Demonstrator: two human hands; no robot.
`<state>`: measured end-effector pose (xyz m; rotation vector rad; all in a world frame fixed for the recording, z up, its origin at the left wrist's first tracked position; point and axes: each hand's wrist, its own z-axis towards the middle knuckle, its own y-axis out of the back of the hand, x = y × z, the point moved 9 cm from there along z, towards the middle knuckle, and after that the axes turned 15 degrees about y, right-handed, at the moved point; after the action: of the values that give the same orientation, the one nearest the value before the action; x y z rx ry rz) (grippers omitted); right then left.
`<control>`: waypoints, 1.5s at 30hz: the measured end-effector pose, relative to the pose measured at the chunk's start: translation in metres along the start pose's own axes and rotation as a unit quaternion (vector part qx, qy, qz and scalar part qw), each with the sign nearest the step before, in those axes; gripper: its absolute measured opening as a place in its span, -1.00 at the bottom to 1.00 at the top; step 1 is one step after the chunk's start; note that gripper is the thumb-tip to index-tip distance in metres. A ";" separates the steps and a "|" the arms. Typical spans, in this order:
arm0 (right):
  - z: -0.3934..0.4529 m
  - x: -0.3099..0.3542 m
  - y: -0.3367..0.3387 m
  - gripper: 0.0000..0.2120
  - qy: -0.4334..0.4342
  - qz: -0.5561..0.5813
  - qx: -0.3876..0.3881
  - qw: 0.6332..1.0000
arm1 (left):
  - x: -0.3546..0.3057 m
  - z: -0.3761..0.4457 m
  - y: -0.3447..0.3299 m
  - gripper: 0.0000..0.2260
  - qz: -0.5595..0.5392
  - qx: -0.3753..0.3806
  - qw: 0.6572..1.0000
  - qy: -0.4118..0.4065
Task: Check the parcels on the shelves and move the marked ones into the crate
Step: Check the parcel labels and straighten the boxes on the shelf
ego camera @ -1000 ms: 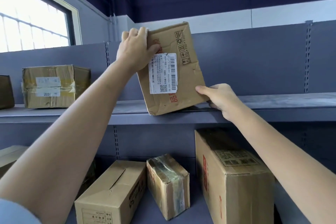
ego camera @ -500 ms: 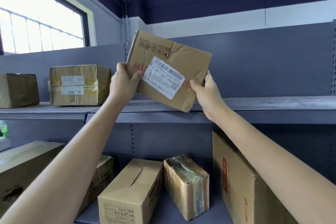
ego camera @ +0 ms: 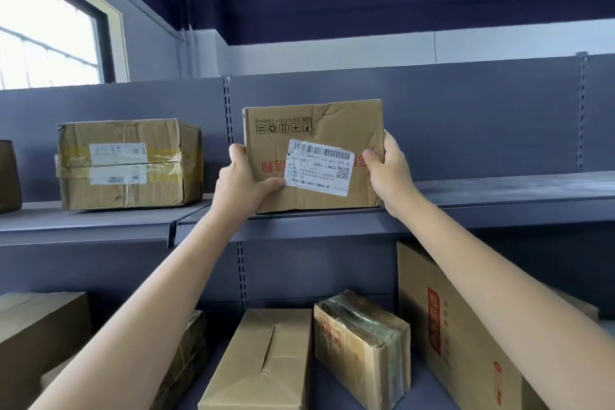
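Note:
A creased brown cardboard parcel [ego camera: 319,130] with a white barcode label faces me, its print upside down. Its bottom edge is level with the front of the grey upper shelf [ego camera: 499,196]. My left hand [ego camera: 243,180] grips its lower left corner, thumb across the front. My right hand [ego camera: 387,170] holds its right edge. No crate is in view.
A taped parcel with two labels [ego camera: 129,165] sits on the upper shelf to the left, and another box edge [ego camera: 8,176] shows at far left. The lower shelf holds several boxes: a plain carton [ego camera: 266,359], a plastic-wrapped one [ego camera: 366,346], a tall one [ego camera: 459,326].
The parcel has been turned from tilted to level, label facing me, and lowered to the shelf edge. Both hands shifted to its left and right sides. The camera swung left.

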<state>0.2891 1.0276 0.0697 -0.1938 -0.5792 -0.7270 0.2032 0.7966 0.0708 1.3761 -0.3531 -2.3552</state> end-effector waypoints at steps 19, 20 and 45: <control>0.016 -0.019 -0.027 -0.56 -0.063 -0.095 0.051 0.992 | 0.014 0.042 -0.020 -0.47 0.012 0.035 0.997 0.074; 0.013 -0.017 -0.024 -0.55 -0.055 -0.107 0.059 0.991 | 0.016 0.040 -0.015 -0.46 0.012 0.024 0.996 0.080; -0.152 0.092 -0.111 -0.53 0.251 -0.123 0.254 0.926 | 0.072 -0.112 0.113 -0.53 0.209 -0.110 0.971 -0.047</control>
<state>0.3350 0.8384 -0.0072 0.5471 -0.2831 -0.8069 0.2920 0.6612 0.0064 0.9781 -0.3552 -2.0421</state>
